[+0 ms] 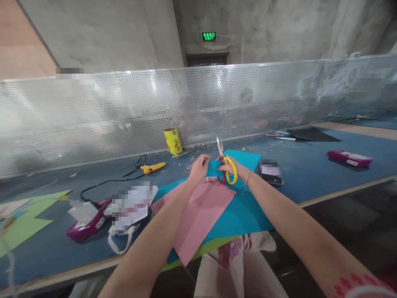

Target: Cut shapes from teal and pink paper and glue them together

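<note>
My right hand (228,165) is closed around a pair of scissors (231,171) with one yellow and one red handle, the metal blades pointing up and away from me. In my left hand (199,167) is the edge of a small blue paper piece (213,168), its fingers closed on it close to my right hand. Under my hands and forearms lie a pink paper sheet (206,211) and larger blue paper sheets (245,215). A strip of green paper (214,247) shows beneath them at the table's front edge.
A yellow glue gun (153,167) with a black cord lies left, a yellow tape roll (173,141) behind it. Purple devices (89,223) sit at both sides. A phone (271,171) is beside my right wrist. A perforated metal screen (130,111) borders the table's back.
</note>
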`<action>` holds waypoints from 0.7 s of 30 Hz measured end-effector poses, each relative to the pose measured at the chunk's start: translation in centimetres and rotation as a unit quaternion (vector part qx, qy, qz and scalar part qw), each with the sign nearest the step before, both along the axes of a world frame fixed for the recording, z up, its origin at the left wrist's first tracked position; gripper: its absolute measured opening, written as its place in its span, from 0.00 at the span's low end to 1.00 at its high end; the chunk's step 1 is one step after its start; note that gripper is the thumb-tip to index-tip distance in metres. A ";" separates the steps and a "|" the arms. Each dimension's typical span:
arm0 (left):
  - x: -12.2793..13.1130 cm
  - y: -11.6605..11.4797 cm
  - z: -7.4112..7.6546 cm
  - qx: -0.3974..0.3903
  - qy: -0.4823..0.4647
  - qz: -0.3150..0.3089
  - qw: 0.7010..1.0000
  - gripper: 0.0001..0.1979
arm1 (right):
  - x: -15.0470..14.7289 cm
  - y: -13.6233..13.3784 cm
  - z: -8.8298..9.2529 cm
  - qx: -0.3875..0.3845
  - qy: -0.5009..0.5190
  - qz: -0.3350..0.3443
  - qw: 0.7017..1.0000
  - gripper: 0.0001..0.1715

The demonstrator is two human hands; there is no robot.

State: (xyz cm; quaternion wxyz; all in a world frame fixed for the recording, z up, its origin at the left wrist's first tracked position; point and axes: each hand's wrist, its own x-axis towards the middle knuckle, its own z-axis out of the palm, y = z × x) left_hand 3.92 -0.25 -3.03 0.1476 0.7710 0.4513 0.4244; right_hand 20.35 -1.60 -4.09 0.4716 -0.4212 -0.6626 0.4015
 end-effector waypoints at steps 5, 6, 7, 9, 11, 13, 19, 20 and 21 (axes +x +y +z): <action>-0.1 0.1 0.0 -0.017 -0.021 -0.017 0.999 0.08 | 0.2 0.4 -0.1 0.015 0.017 -0.035 0.999 0.17; -0.1 0.2 -0.1 -0.025 -0.022 -0.026 0.999 0.08 | 0.2 0.4 -0.1 0.019 0.027 -0.041 0.999 0.16; -0.2 0.4 -0.2 -0.035 -0.023 -0.037 0.998 0.08 | 0.2 0.4 -0.1 0.021 0.038 -0.047 0.998 0.16; -0.2 0.7 -0.5 -0.062 -0.027 -0.061 0.996 0.08 | 0.2 0.5 0.1 0.022 0.056 -0.063 0.996 0.16; -0.2 0.9 -0.7 -0.094 -0.046 -0.083 0.991 0.09 | 0.2 0.5 0.2 0.029 0.066 -0.077 0.994 0.17; -0.2 1.0 -0.9 -0.128 -0.078 -0.108 0.983 0.10 | 0.2 0.6 0.3 0.046 0.066 -0.086 0.993 0.17; 0.1 0.1 -0.5 -0.189 -0.146 -0.148 0.960 0.08 | 0.3 0.9 0.1 0.112 -0.005 -0.069 0.991 0.14; 0.1 0.0 -0.4 -0.189 -0.150 -0.152 0.959 0.08 | 0.3 0.8 0.1 0.117 -0.017 -0.063 0.991 0.14; 0.2 -0.1 -0.4 -0.188 -0.151 -0.155 0.958 0.08 | 0.2 0.8 0.1 0.116 -0.027 -0.056 0.991 0.14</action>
